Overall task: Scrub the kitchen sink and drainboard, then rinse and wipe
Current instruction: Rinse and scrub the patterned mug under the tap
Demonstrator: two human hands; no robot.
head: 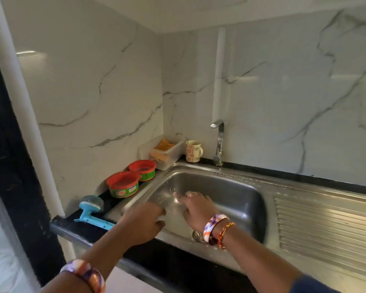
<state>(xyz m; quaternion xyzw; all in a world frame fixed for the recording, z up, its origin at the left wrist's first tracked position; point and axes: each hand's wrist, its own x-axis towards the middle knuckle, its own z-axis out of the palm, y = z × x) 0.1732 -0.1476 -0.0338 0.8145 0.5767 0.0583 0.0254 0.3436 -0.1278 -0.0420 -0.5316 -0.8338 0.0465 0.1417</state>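
- Blue-handled scrub brush lies on the black counter at far left, bristle head toward the wall, nobody touching it.
- Two round red-lidded green tubs sit on the counter ledge behind the brush, side by side, just left of the sink rim.
- Clear plastic tray in the back corner, orange cloth or sponge inside; can't tell which.
- Left hand reaches over the sink's left front edge, fingers pointing toward the basin; motion blur, can't tell if curled or straight, nothing visibly held. Patterned bangle on that forearm.
- Patterned mug stands upright on the back ledge between tray and tap.
- Steel sink, the task's thing, is set in the counter at frame centre; water droplets on its left inner wall, drain strainer partly hidden behind the right wrist.
- Right hand is inside the basin, fingers straight and spread, released, gripping nothing; ring on one finger, bangle and thread bands at the wrist.
- Chrome tap rises at the back rim, spout turned left.
- Ribbed drainboard extends right of the basin, well apart from both hands.
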